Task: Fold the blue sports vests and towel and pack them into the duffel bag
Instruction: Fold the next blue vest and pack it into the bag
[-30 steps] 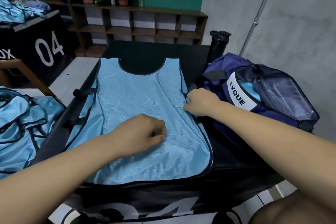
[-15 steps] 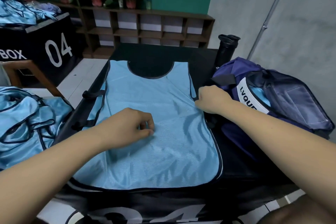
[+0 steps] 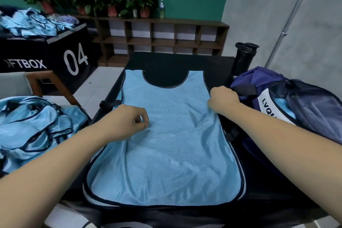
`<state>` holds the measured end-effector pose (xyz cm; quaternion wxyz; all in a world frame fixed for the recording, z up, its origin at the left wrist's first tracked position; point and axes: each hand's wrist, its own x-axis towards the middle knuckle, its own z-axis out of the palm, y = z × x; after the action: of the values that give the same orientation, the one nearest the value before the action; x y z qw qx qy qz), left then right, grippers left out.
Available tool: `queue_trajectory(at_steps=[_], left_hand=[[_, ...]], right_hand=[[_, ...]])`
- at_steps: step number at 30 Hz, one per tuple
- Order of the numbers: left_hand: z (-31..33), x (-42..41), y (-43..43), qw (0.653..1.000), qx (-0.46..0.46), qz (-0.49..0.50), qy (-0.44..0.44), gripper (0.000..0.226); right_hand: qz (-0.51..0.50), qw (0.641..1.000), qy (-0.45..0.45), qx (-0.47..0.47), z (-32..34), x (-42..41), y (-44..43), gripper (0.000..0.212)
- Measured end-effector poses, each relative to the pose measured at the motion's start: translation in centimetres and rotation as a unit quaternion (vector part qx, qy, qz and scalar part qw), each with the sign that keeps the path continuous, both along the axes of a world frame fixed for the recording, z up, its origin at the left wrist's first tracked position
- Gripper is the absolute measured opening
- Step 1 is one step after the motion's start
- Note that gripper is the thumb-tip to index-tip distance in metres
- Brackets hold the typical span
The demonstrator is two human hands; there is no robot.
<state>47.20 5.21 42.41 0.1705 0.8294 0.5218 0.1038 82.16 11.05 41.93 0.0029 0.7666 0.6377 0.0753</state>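
Blue sports vest lying flat and unfolded at the middle of the black tabletop, neck opening far, hem near. The left hand, fingers curled, pinches the mesh between thumb and forefinger just inside the vest's left edge. The right hand, knuckles up, grips the right edge below the armhole. Neither edge is raised clear of the surface, so the first fold of this vest is judged not yet made. At the right the purple duffel bag stands open with light blue fabric showing in its mouth, probably at least one vest already packed. A heap of unfolded vests at the left and a further pile on the far-left black box marked 04 suggest that most of the folding remains. No towel can be told apart. A black bottle stands just beyond the bag.
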Motion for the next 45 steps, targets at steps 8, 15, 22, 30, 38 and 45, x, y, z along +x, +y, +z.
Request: queue_trajectory(at_steps=[8, 15, 22, 30, 38, 45], left_hand=[[1.3, -4.2, 2.1, 0.997, 0.016, 0.066, 0.038, 0.011], [1.5, -6.8, 1.5, 0.981, -0.044, 0.169, 0.082, 0.008], [0.9, -8.9, -0.3, 0.957, -0.151, 0.219, 0.115, 0.035], [-0.1, -10.5, -1.1, 0.962, -0.12, 0.237, 0.057, 0.008], [-0.6, -8.5, -2.8, 0.976, -0.024, 0.214, 0.017, 0.035], [-0.6, -9.5, -2.9, 0.966, -0.09, 0.187, 0.153, 0.039]], right_hand=[[0.135, 0.987, 0.008, 0.086, -1.6, -4.6, -0.3, 0.014], [0.247, 0.948, 0.199, 0.015, -6.1, -10.5, -1.0, 0.043], [0.246, 0.953, 0.174, 0.021, -7.5, -11.5, -1.9, 0.055], [0.247, 0.954, 0.169, 0.027, -7.4, -11.6, -2.0, 0.055], [0.249, 0.954, 0.166, 0.031, -7.4, -11.6, -2.1, 0.055], [0.25, 0.953, 0.169, 0.027, -7.5, -11.6, -2.2, 0.057]])
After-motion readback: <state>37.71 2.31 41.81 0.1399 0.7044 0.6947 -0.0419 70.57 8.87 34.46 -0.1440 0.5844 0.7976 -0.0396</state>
